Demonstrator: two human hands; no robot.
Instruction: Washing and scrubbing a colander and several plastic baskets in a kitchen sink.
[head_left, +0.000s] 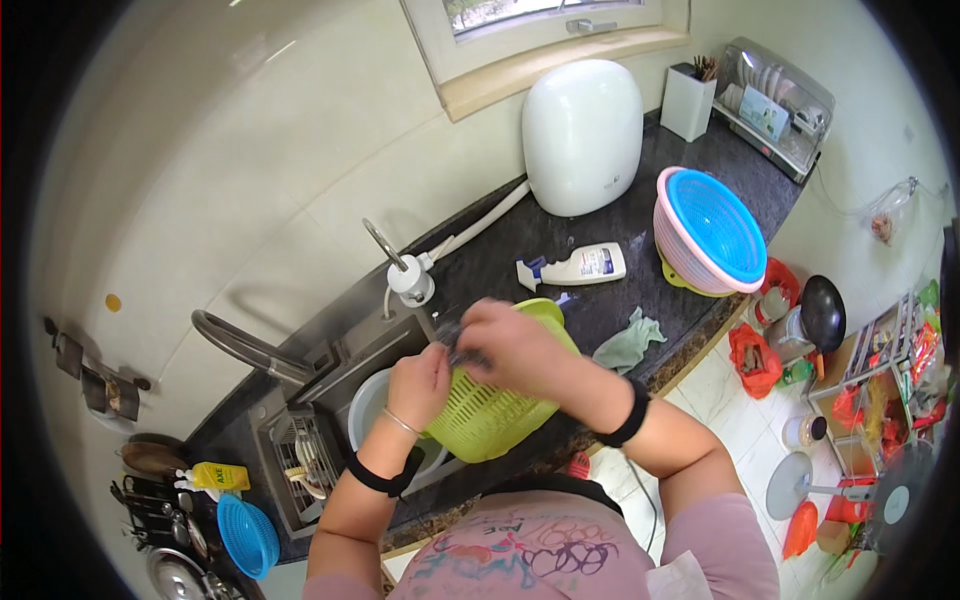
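Note:
My left hand (420, 386) and my right hand (510, 349) meet over the sink's right edge. Between them they hold a dark, blurred item (465, 352), perhaps a steel wool scourer; its kind is not certain. Beneath my right hand a lime-green plastic basket (495, 420) lies tilted beside the sink. A pale round basin (367, 397) sits in the sink, partly hidden by my left hand and arm. To the right, a green cloth (630, 341) lies crumpled on the dark counter, and a white spray bottle (592, 264) rests on its side.
Nested pink and blue colanders (716, 225) stand at the counter's right. A curved faucet (247, 349) and a small white-based tap (410, 281) rise behind the sink. A dish rack (300, 457) fills the sink's left part. Further left are a yellow bottle (221, 476) and a blue basket (247, 536).

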